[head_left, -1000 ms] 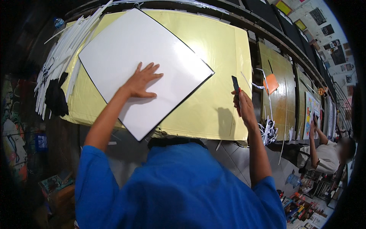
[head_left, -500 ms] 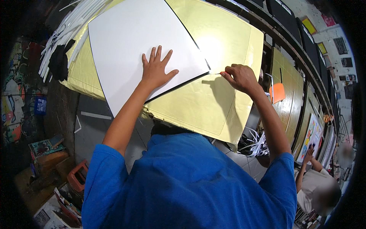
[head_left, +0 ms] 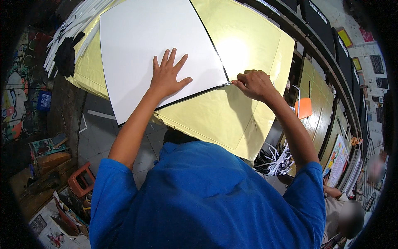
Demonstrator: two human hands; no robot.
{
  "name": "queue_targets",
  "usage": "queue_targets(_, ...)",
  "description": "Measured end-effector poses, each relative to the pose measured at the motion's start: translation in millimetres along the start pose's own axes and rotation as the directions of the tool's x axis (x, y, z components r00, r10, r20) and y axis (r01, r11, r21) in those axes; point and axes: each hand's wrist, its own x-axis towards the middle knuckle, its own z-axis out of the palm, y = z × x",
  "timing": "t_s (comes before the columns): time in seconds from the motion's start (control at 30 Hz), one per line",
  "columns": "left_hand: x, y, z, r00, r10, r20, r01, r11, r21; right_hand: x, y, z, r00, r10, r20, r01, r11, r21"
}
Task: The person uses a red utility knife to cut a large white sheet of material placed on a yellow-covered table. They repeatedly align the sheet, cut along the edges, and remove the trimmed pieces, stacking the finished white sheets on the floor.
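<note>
- Left hand point(head_left: 167, 76): flat, palm down, fingers spread wide on white board point(head_left: 153, 45); pressing on lower right part of board, gripping nothing
- White board: large, rectangular, lying flat on gold sheet point(head_left: 244, 45); dark thin edge visible along its lower and right sides; upper left part running out toward top of view
- Right hand point(head_left: 253, 84): curled closed, knuckles up, fingertips pinched at lower right corner of white board; item inside the pinch hidden by fingers, cannot tell what it holds
- Gold sheet: glossy yellow-gold, spread under the board, covering the work surface; bright glare spot just above right hand; lower corner hanging toward blue shirt point(head_left: 207, 199)
- Bundle of white strips point(head_left: 68, 29) at upper left, beside gold sheet; black cloth point(head_left: 66, 56) lying on them
- Orange card point(head_left: 304, 108) right of right forearm, apart from gold sheet
- Red stool point(head_left: 82, 179) on floor at lower left
- Second person point(head_left: 344, 211) at lower right, well apart from both hands
</note>
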Motion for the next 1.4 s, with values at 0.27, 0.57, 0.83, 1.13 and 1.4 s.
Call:
queue_targets(0.27,1.7,1.6,-0.2,1.000,-0.002,-0.004,0.002,1.000,0.014,7.1,3.8,3.2,1.000,-0.024,-0.001,0.024,0.999,-0.032)
queue_targets(0.57,0.3,3.0,-3.5,1.000,0.008,-0.009,-0.007,1.000,0.005,24.9,0.8,-9.6,0.987,-0.025,0.159,0.040,0.995,-0.095)
queue_targets(0.83,0.3,3.9,-8.6,0.999,0.003,0.033,-0.003,1.000,0.004,25.8,7.6,-11.0,0.978,-0.052,0.203,0.062,0.997,-0.041)
queue_targets(1.13,0.5,1.8,-3.3,1.000,0.015,-0.022,-0.015,1.000,0.000,-8.9,89.2,-32.7,0.987,0.022,0.160,0.004,0.987,-0.160)
queue_targets(1.4,2.1,3.3,-3.0,1.000,-0.004,0.009,0.004,1.000,-0.012,-28.4,36.8,-9.1,0.926,0.348,0.146,-0.377,0.825,0.421)
